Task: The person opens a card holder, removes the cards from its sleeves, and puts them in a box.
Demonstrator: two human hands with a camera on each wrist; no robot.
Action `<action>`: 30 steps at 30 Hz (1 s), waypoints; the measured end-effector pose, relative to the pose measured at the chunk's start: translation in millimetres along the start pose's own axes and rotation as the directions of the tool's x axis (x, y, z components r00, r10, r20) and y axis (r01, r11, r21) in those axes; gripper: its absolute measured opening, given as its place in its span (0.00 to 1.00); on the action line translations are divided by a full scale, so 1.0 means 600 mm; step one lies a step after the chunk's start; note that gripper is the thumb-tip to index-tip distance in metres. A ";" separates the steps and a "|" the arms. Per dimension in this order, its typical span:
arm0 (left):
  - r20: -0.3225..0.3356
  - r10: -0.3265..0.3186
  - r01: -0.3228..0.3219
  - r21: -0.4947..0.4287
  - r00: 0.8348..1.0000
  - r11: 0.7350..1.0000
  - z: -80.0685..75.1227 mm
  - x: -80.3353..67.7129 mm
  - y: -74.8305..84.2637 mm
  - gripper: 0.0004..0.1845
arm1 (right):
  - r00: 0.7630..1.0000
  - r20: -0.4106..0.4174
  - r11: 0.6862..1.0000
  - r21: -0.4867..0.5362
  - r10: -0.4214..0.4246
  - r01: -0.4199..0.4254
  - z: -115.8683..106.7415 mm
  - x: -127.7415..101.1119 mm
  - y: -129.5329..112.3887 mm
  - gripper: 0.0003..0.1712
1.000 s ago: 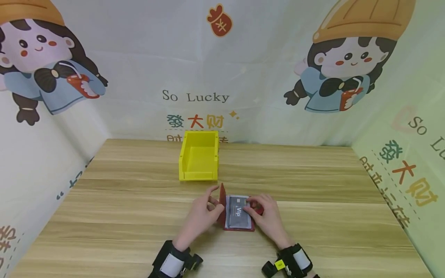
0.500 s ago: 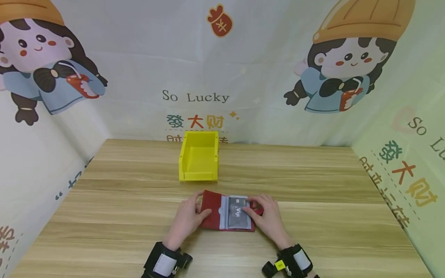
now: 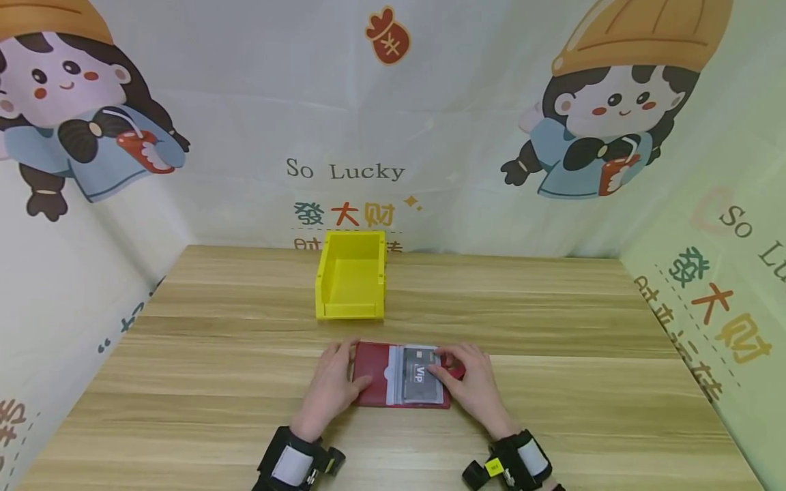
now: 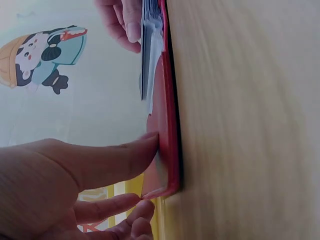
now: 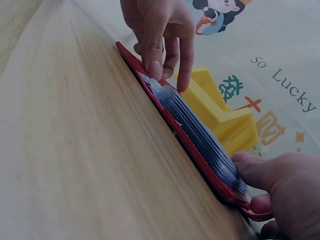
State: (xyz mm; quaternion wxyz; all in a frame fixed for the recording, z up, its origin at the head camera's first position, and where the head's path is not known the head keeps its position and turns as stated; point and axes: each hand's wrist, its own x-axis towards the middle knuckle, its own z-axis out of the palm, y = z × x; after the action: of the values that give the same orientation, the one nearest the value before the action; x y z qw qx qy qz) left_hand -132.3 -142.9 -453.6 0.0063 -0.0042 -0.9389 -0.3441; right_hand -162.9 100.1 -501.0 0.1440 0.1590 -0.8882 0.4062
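Red wallet point(image 3: 373, 378) lies open and flat on the counter point(image 3: 184, 368), near the front edge, roughly centred, just in front of the yellow bin point(image 3: 351, 283) but not touching it. Left hand point(image 3: 330, 389) rests on the wallet's left flap: thumb laid across the red inner face, fingers straight over the far-left edge, pressing it down; grip open, nothing curled round anything. The left wrist view confirms it: thumb point(image 4: 115, 162) pushes flat on the flap point(image 4: 167, 125) and the flap sits flush on the wood. Right hand point(image 3: 469, 385) sits on the right half, over the stack of clear card sleeves point(image 3: 420, 374). Top sleeve shows a dark card marked "VIP" point(image 3: 421, 374). Right thumb and fingertips bear on the sleeves' right edge and on the red tab point(image 3: 456, 372) sticking out at the wallet's right side. In the right wrist view the thumb point(image 5: 260, 167) lies on top of the sleeve stack point(image 5: 200, 135) at its near end, with a finger tucked under the red edge below it, so the grip pinches the wallet's right edge. Bin stands upright, open side up, inside looks bare. Both wrists carry black camera straps point(image 3: 295, 464). Backdrop is a printed cartoon sheet reading "So Lucky" point(image 3: 345, 170).
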 end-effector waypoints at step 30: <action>0.044 0.136 -0.132 -0.070 0.990 0.989 0.044 0.007 0.038 0.05 | 1.000 0.015 1.000 0.003 0.008 -0.008 -0.001 0.001 0.003 0.14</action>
State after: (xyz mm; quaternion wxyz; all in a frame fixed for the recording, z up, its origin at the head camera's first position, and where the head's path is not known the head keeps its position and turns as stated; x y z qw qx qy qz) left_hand -136.3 -108.5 -458.7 0.0064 -0.0759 -0.9243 -0.3740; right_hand -164.1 101.2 -501.5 0.1356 0.1585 -0.8892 0.4071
